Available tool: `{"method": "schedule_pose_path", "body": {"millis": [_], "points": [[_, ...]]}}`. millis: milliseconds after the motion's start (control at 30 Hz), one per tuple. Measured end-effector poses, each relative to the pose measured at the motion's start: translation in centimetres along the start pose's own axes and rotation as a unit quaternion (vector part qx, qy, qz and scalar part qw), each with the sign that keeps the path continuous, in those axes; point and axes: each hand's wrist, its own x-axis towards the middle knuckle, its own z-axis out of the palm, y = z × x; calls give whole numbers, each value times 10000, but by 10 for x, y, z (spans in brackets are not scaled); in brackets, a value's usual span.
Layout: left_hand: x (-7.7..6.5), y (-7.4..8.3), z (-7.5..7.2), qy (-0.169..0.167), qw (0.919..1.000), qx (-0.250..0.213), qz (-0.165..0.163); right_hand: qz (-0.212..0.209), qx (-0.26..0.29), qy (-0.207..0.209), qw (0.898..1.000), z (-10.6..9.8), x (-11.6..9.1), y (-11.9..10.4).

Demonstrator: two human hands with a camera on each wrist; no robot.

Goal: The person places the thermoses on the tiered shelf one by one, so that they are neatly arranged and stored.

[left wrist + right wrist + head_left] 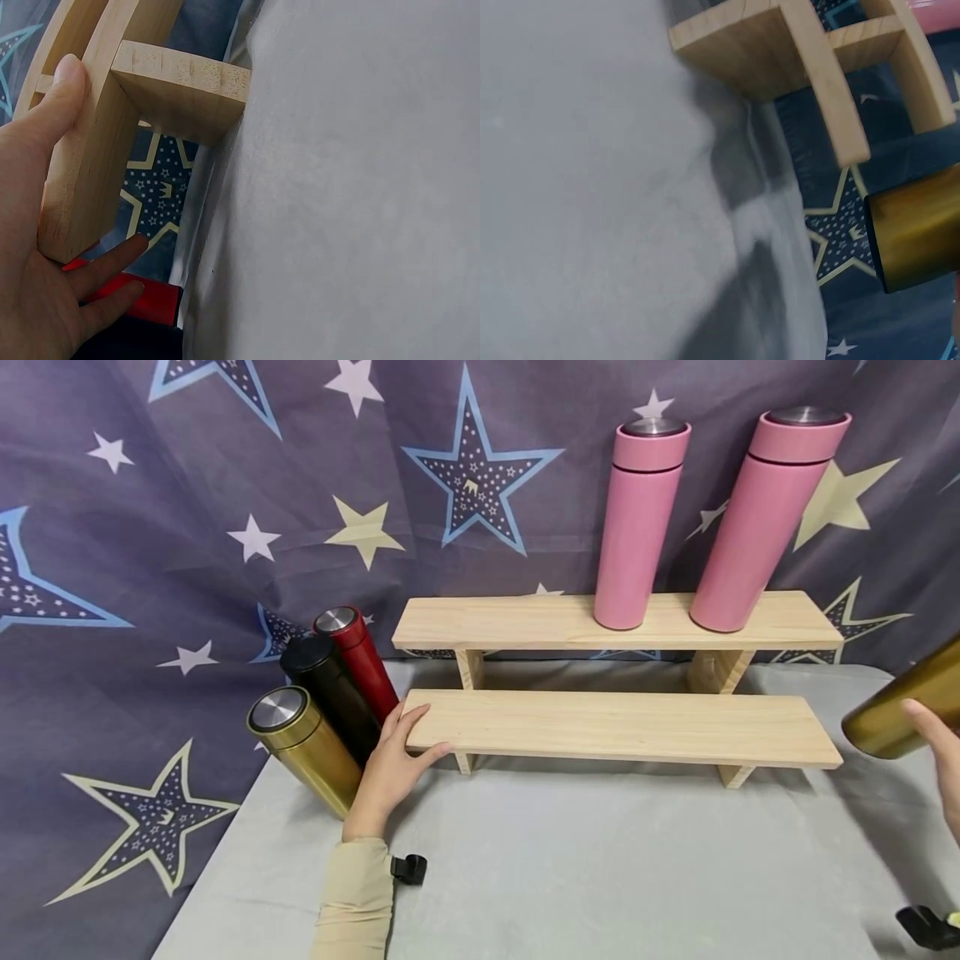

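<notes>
My left hand (393, 768) grips the left end of the lower board of a two-step wooden shelf (622, 724). Its thumb lies along the front edge, and in the left wrist view two fingers (112, 266) extend past the board's end. At the right edge my right hand (941, 756), partly out of frame, holds a gold thermos bottle (903, 714). The bottle is tilted, its base toward the shelf and its top out of view. In the right wrist view the gold bottle (919, 229) is raised beside the shelf's right end.
Two pink thermos bottles (643, 527) (768, 527) stand on the upper board. Left of the shelf, a red bottle (363, 660), a black bottle (333, 693) and another gold bottle (315, 760) stand close together on the grey-covered table (600, 868). A star-patterned curtain (247, 468) hangs behind.
</notes>
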Motion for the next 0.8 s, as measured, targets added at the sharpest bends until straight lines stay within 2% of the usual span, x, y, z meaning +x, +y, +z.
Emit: {"method": "schedule_pose_path", "body": {"millis": [133,333,400,467,500,600,633,667,700,733,800], "points": [[0,0,0,-4,10000,0,18,-534,-142,-129,9984,0,-1,-6],[0,2,-1,15,10000,-28,46,-557,207,-119,9982,5,-5,-20],[-1,3,-1,18,10000,-27,48,-615,424,-114,9971,8,-7,-27],[-1,2,-1,14,10000,-30,42,-705,895,-127,9934,12,-11,-35],[-1,2,-1,10,10000,-24,42,-683,1368,-152,9881,14,-13,-39],[-2,2,-1,-5,10000,-8,4,-498,2848,-193,9571,21,-19,-48],[-2,2,-1,-8,10000,-3,-4,-404,3112,-193,9493,23,-21,-51],[-2,2,-1,-10,10000,2,-6,-268,3166,-150,9481,25,-23,-54],[-2,2,-1,-13,10000,9,-10,-147,3121,-133,9498,26,-25,-58],[-2,2,-1,-13,10000,12,-11,-75,2837,-127,9588,27,-26,-62],[-1,2,-1,-16,10000,28,-3,-91,1745,-169,9845,29,-29,-70]]}}
